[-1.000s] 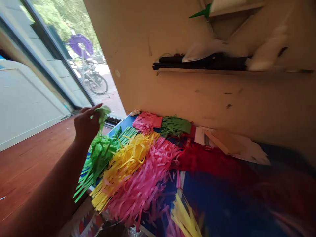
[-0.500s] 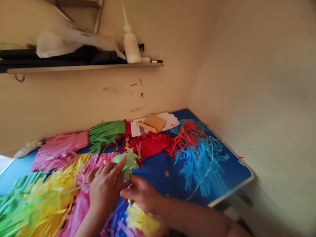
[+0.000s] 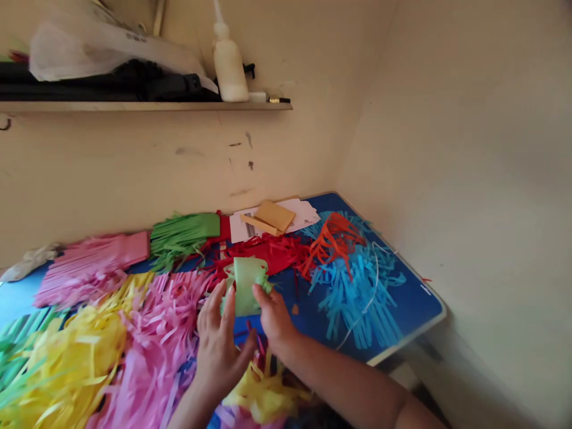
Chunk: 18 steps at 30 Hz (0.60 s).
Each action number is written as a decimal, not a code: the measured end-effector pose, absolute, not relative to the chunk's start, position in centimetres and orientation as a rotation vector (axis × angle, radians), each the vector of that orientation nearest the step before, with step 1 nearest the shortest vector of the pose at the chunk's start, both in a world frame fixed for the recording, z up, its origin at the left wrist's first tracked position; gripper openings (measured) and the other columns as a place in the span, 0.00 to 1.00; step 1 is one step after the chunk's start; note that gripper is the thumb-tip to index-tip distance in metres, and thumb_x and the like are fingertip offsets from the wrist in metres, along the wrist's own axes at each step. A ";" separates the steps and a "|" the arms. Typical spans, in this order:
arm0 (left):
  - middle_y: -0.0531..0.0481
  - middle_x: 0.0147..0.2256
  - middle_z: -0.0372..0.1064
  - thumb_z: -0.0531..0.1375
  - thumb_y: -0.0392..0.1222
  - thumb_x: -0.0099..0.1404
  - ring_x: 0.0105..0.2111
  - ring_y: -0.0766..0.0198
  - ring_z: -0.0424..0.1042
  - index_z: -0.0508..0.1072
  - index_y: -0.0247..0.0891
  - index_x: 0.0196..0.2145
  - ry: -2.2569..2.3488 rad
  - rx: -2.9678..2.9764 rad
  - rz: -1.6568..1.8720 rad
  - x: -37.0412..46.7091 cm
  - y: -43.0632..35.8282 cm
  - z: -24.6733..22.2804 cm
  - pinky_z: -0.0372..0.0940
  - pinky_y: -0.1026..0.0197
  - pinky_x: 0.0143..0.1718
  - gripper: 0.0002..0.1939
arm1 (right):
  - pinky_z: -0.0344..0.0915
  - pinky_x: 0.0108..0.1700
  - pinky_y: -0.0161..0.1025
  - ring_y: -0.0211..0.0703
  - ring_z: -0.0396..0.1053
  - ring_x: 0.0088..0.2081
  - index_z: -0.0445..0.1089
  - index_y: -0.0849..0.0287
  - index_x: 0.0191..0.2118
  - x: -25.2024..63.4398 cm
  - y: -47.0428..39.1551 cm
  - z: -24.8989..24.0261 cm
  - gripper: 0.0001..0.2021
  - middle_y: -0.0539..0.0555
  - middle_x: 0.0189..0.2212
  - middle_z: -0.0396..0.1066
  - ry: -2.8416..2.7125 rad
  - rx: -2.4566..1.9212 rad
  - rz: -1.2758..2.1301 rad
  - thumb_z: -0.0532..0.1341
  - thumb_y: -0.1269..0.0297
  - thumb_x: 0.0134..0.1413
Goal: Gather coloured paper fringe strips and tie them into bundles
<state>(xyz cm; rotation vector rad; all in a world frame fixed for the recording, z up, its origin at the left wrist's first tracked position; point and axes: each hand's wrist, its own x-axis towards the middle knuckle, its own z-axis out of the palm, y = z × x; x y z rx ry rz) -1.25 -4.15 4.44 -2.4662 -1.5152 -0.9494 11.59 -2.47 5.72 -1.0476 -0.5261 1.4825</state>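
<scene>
A light green piece of fringed paper (image 3: 248, 287) is held up above the blue table, its smooth folded face toward me. My right hand (image 3: 276, 319) pinches its right edge, the thumb in front and the other fingers hidden behind. Just left of and below the paper, my left hand (image 3: 220, 339) has its fingers stretched and the thumb apart; its fingertips are close to the paper's left edge, and I cannot tell whether they touch it. Below both hands lies yellow fringed paper (image 3: 261, 393). To the left, pink fringed paper (image 3: 154, 345) spreads over the table.
Yellow fringed paper (image 3: 84, 351) and green bundles (image 3: 190, 235) cover the left side. Red fringe (image 3: 272, 253) lies behind my hands. Blue fringe (image 3: 361, 298) with a white cord (image 3: 374, 289) lies right. A shelf (image 3: 156, 107) holds a white bottle (image 3: 230, 68).
The light green paper has been turned so its flat face shows. My left hand has come off its top and spread its fingers; my right hand has moved up to the paper's right edge.
</scene>
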 end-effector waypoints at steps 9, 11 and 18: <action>0.38 0.58 0.66 0.52 0.37 0.63 0.59 0.48 0.63 0.55 0.43 0.65 -1.594 -2.267 -1.288 0.8 -2.0 2.6 0.59 0.42 0.58 0.33 | 0.67 0.45 0.42 0.49 0.72 0.43 0.74 0.58 0.39 14.2 -2.8 6.5 0.23 0.55 0.38 0.76 -0.552 -1.010 1.622 0.67 0.43 0.45; 0.41 0.57 0.68 0.51 0.36 0.66 0.60 0.51 0.63 0.63 0.43 0.61 -1.572 -2.268 -1.289 0.1 -1.7 3.5 0.57 0.44 0.59 0.26 | 0.64 0.49 0.42 0.48 0.71 0.43 0.74 0.58 0.39 15.5 -2.9 7.3 0.22 0.53 0.36 0.75 -0.956 -1.113 1.468 0.65 0.42 0.50; 0.42 0.49 0.77 0.47 0.42 0.69 0.55 0.46 0.70 0.77 0.37 0.47 -1.713 -2.420 -0.714 -2.1 -0.8 8.2 0.52 0.37 0.60 0.20 | 0.58 0.29 0.33 0.38 0.66 0.26 0.72 0.57 0.38 13.2 -1.9 6.6 0.11 0.45 0.24 0.69 -2.057 -1.320 1.210 0.68 0.63 0.46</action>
